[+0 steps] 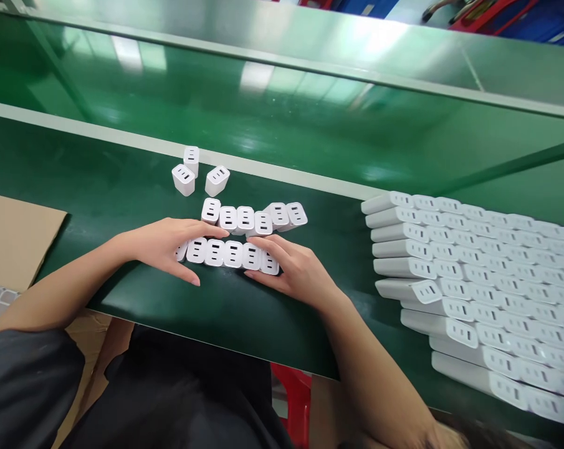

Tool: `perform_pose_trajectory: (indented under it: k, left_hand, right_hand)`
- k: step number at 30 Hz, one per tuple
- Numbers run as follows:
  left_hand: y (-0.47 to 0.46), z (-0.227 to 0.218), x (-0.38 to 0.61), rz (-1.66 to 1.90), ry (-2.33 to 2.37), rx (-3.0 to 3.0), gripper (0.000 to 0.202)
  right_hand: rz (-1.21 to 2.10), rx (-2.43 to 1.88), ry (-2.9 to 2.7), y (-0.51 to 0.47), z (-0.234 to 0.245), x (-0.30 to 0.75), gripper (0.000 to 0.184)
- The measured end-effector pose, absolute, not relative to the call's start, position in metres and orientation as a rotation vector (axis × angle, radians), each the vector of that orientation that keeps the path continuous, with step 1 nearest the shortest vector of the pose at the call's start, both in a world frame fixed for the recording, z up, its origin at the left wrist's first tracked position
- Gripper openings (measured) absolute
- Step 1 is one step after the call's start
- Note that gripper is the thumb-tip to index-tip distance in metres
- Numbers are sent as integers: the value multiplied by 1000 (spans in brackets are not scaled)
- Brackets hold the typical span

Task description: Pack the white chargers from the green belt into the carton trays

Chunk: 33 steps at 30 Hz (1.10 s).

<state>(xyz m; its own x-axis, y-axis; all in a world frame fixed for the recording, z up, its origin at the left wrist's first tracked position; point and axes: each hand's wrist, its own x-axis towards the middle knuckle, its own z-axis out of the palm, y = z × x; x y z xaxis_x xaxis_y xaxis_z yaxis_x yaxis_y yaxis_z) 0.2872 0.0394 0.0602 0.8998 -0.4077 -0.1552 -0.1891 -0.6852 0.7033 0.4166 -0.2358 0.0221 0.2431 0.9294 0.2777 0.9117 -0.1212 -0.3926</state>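
Note:
A front row of several white charger blocks (215, 252) stands upright on the green table, ports facing up. My left hand (167, 246) curves round the row's left end, fingers along its far side and thumb toward the near side. At the other end, my right hand (293, 265) clasps the last blocks between thumb and fingers, partly covering them. Just behind is a looser, uneven row of charger blocks (245, 218), its near edge close to my fingertips. Three single chargers, one of them a tilted block (217, 179), stand farther back.
On the right, a large array of white chargers (468, 274) stands in tight rows. A cardboard sheet (20, 234) lies at the left. A pale ledge (282, 171) runs along the table's back, below a green panel (244, 118). A red stool (298, 399) shows beneath the front edge.

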Motion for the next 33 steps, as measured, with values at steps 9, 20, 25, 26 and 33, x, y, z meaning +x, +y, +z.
perform_pose_trajectory:
  k: [9,20,25,26,33]
  left_hand:
    - [33,65,285,-348,-517,2507,79]
    - [26,60,286,-283,-543,2577,59]
    - [27,58,285,-240,-529,2616,55]
    - [27,58,285,-243,-523,2619,55]
    - [28,57,286,-246,-507,2619,54]
  right_hand:
    - [64,-2061,-1671,-237,23,416,41]
    - [34,-2052,-1677,-237,22,413,42]
    - [13,-2067,-1682,-236,21,413,45]
    - [13,-2066,-1681,-236,22,413,45]
    - [20,-2067,-1679,-236,22,413,45]
